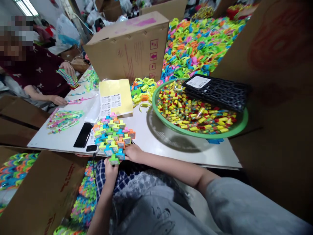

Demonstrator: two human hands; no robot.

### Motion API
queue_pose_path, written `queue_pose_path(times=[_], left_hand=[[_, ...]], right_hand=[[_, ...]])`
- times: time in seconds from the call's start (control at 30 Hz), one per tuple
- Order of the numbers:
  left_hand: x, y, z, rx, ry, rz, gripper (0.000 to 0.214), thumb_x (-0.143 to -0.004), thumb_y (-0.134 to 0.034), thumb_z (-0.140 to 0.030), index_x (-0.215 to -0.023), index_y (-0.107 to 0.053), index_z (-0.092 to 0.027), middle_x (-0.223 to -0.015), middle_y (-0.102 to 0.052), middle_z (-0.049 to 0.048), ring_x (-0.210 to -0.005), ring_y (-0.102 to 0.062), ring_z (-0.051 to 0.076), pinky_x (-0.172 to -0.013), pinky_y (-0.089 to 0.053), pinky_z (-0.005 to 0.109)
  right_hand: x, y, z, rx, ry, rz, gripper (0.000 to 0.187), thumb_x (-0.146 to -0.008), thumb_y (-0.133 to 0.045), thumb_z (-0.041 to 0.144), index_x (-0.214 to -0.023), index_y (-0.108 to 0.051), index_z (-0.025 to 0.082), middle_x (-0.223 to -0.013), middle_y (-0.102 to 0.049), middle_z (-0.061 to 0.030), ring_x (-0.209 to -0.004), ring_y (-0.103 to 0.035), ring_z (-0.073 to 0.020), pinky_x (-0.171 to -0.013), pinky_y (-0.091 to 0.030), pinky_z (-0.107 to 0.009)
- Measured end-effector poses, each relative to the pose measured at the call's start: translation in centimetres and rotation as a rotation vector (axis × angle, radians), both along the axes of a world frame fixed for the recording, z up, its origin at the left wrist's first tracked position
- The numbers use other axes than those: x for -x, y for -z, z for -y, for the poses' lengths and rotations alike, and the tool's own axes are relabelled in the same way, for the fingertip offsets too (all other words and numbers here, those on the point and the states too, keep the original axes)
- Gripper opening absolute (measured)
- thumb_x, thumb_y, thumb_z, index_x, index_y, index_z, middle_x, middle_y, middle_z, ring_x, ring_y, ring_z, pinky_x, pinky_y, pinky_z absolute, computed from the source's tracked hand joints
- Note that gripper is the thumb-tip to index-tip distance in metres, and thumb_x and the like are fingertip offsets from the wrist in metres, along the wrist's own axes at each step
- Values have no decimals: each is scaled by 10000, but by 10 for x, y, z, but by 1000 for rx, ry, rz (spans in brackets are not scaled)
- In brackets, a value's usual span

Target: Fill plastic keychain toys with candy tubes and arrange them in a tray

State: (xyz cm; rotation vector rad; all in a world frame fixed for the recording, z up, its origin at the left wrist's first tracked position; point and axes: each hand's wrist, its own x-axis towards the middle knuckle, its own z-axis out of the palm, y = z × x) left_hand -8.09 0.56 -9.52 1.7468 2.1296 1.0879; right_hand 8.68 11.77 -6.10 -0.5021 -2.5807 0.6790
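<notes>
A bundle of colourful plastic toy watches (pixel 113 135), stacked in rows of yellow, green, blue, orange and pink, is held at the table's near edge. My left hand (pixel 111 167) is closed around the bundle's near end, beside a green piece. From the right, my right hand (pixel 133 152) grips the bundle's side, its fingertips partly hidden behind the pieces. Just left of the bundle lie a black phone (pixel 83 135) and a smaller black item (pixel 91 148). A yellow card with white labels (pixel 114 91) rests beyond it.
A green basket (pixel 168 124) of small yellow-red capsules stands at right with a black plastic tray (pixel 217 92) on it. Behind are a cardboard box (pixel 129 52) and a heap of toy pieces (pixel 195 45). A co-worker (pixel 41 71) handles colourful strips at left. Open cartons (pixel 44 192) sit below left.
</notes>
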Motion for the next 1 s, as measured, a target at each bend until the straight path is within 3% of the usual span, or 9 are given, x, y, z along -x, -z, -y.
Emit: queue_pose_path(times=[0.17,0.33,0.47,0.57,0.67,0.77,0.9,1.0], left_hand=[[-3,2,-2,-16,-46,-9,315,-764,-494,-497,-693,-602,-210,-727,-652,89,-759,-601,281,-771,-462,451],[-11,1,-1,-41,-73,-6,359,-805,-454,-519,-768,-607,-196,-779,-651,102,-828,-609,284,-815,-458,440],[-19,-4,4,-62,-101,-8,372,-783,-517,-527,-863,-623,-180,-845,-658,108,-867,-614,287,-828,-463,434],[-24,-5,6,-86,-143,-6,402,-760,-566,-528,-933,-626,-170,-862,-651,110,-902,-612,296,-861,-459,441],[-28,-2,5,-104,-203,8,425,-768,-564,-523,-990,-626,-167,-922,-652,127,-987,-598,311,-924,-435,455],[-27,2,2,-102,-223,28,429,-788,-528,-522,-1001,-634,-165,-976,-661,143,-1030,-594,311,-951,-427,451],[-22,2,0,-78,-217,33,428,-774,-527,-527,-939,-658,-155,-955,-677,160,-1007,-603,338,-936,-433,480],[-16,-3,3,-80,-204,28,412,-763,-532,-518,-919,-665,-161,-931,-685,156,-976,-617,343,-894,-466,470]], right_hand=[[1,-3,2,31,22,36,231,-856,-596,372,-816,-702,171,-899,-718,-86,-859,-636,-209,-764,-457,-282],[-2,-6,16,30,99,21,196,-828,-642,325,-861,-683,137,-913,-698,-120,-898,-601,-240,-813,-449,-334],[-18,-4,31,112,152,-79,228,-820,-646,227,-1028,-648,135,-946,-671,-108,-913,-560,-224,-811,-451,-340],[-37,1,31,197,216,-182,178,-862,-559,156,-1002,-669,162,-931,-681,-83,-884,-569,-194,-834,-447,-337],[-52,1,5,289,395,-153,188,-870,-519,137,-920,-700,154,-903,-701,-88,-881,-593,-194,-843,-445,-331],[-49,-8,-43,347,551,-32,260,-879,-465,129,-1005,-692,138,-1007,-701,-112,-942,-612,-201,-861,-440,-310],[-14,-27,-102,377,552,49,268,-871,-510,196,-1081,-665,135,-1106,-681,-110,-1013,-607,-202,-871,-435,-272],[14,-41,-120,389,550,75,243,-828,-591,262,-1020,-684,146,-1055,-699,-96,-965,-625,-211,-826,-453,-259]])
